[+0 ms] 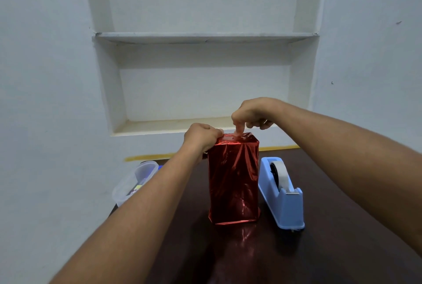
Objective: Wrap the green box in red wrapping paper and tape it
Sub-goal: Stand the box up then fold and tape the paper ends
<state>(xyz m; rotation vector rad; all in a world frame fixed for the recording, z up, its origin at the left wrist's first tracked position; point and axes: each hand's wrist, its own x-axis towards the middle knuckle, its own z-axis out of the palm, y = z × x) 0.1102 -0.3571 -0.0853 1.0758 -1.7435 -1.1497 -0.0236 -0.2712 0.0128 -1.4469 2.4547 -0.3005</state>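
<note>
The box stands upright on the dark table, fully covered in shiny red wrapping paper (234, 181); no green shows. My left hand (202, 138) grips the paper at the top left corner of the box, fingers curled over the edge. My right hand (252, 113) hovers above the top, its index finger pointing straight down and pressing the folded paper on the top face, the other fingers curled. A light blue tape dispenser (282, 194) with a white tape roll sits just right of the box.
A clear plastic container (132, 183) with small items sits at the table's left edge, partly behind my left forearm. The dark brown table (331, 249) extends toward me. White recessed wall shelves (205, 37) stand behind.
</note>
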